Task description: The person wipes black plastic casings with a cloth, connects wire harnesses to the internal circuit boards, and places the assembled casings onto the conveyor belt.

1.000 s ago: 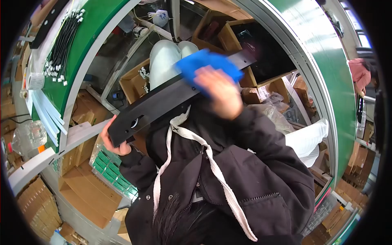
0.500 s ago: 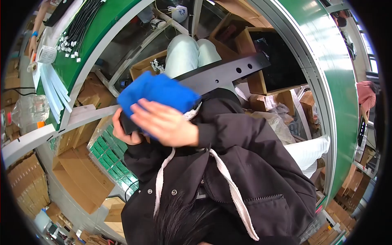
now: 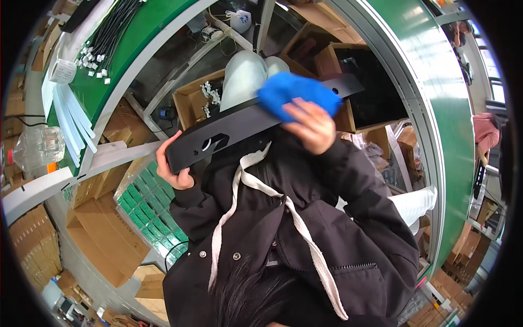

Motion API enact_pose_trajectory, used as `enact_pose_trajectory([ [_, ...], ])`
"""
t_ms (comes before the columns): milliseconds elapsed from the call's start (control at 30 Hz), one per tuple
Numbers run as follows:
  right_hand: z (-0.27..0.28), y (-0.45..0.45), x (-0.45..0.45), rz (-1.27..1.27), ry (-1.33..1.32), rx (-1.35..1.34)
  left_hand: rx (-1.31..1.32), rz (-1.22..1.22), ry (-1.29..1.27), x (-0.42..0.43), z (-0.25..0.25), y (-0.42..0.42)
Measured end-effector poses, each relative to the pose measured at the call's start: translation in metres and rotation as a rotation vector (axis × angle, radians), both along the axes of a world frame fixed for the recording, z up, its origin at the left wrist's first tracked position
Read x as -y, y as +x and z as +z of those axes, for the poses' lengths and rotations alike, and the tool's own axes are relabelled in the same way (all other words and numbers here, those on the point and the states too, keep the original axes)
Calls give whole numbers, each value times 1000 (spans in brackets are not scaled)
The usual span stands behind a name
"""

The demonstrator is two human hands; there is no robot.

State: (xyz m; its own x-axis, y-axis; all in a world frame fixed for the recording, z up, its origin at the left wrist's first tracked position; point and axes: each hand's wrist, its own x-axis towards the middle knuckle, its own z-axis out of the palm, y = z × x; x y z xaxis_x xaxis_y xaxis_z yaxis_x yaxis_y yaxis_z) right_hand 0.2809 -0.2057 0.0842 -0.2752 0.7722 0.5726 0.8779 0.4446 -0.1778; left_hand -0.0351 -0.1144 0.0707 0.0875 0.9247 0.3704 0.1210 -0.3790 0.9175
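Cloth [image 3: 297, 97] and right hand [image 3: 313, 128] have shifted from the left end of the bar [image 3: 234, 126] toward its right end, exposing the cutout [image 3: 215, 143] near the left end.

Stage: wiping appears to be under way. Cloth covers part of the upper face, short of the right end; the stretch from the left end to the cloth is uncovered, and the tip of the right end shows beyond it. Which areas have been wiped, and how many passes remain, cannot be determined from the surface. Nothing visible marks the work as finished.

Left hand [image 3: 173, 166]: clamped on the left end of the bar, fingers wrapped at the end edge, thumb at the lower corner. Right hand: laid over the lower edge of the cloth, fingers extended forward. Motion blur affects hand and cloth; whether the fingers press flat or pinch the fabric cannot be told.

Position: the bar lies slantwise across the person's front, left end lower in view, over the legs [image 3: 245, 76] and inside the near edge of the worktop [image 3: 158, 22]. Contact with the legs cannot be confirmed. Cables [image 3: 111, 38] lie on the worktop's left part, near its inner edge.
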Motion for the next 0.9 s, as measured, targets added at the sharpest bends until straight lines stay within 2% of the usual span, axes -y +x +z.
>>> enact_pose_trajectory([
  [100, -20, 75, 21, -319, 27, 0, 85, -29, -63, -9, 7, 6],
  [167, -25, 101, 28, -503, -12, -577, 62, -51, -142, -18, 11, 4],
  [233, -6, 114, 19, -700, 121, -790, 55, -77, -239, -39, 9, -1],
  [300, 17, 117, -5, -547, 206, -1175, 58, -121, -368, -68, -3, -7],
  [333, 24, 119, -18, -474, 203, -1331, 4, -146, -339, -82, -6, -8],
  [400, 61, 97, -48, -291, 104, -1567, 27, -141, -447, -105, -23, -14],
  [433, 77, 81, -62, -198, 45, -1679, -1, -147, -519, -117, -33, -22],
  [500, 97, 59, -100, 63, -116, -1817, -263, -174, -591, -128, -27, -29],
  [533, 103, 49, -122, 93, -174, -1865, -218, -88, -663, -132, -43, -30],
  [567, 108, 38, -146, 134, -189, -1920, -281, -132, -674, -132, -36, -32],
  [667, 114, 10, -227, 377, -59, -1988, -294, -220, -720, -132, -30, -36],
  [700, 118, 1, -254, 398, -31, -2004, -207, -229, -760, -134, -46, -43],
  [733, 113, -5, -281, 422, -20, -2040, -297, -164, -691, -141, -82, -55],
  [767, 108, -10, -305, 400, -34, -2016, -511, -147, -740, -128, -24, -43],
  [800, 94, -10, -333, 257, -96, -1956, -728, -148, -787, -114, 36, -31],
  [833, 84, -12, -351, 117, -153, -1891, -894, -109, -549, -115, 26, -43],
  [900, 81, -18, -355, -220, -265, -1338, -904, 11, -140, -110, 47, -48],
])
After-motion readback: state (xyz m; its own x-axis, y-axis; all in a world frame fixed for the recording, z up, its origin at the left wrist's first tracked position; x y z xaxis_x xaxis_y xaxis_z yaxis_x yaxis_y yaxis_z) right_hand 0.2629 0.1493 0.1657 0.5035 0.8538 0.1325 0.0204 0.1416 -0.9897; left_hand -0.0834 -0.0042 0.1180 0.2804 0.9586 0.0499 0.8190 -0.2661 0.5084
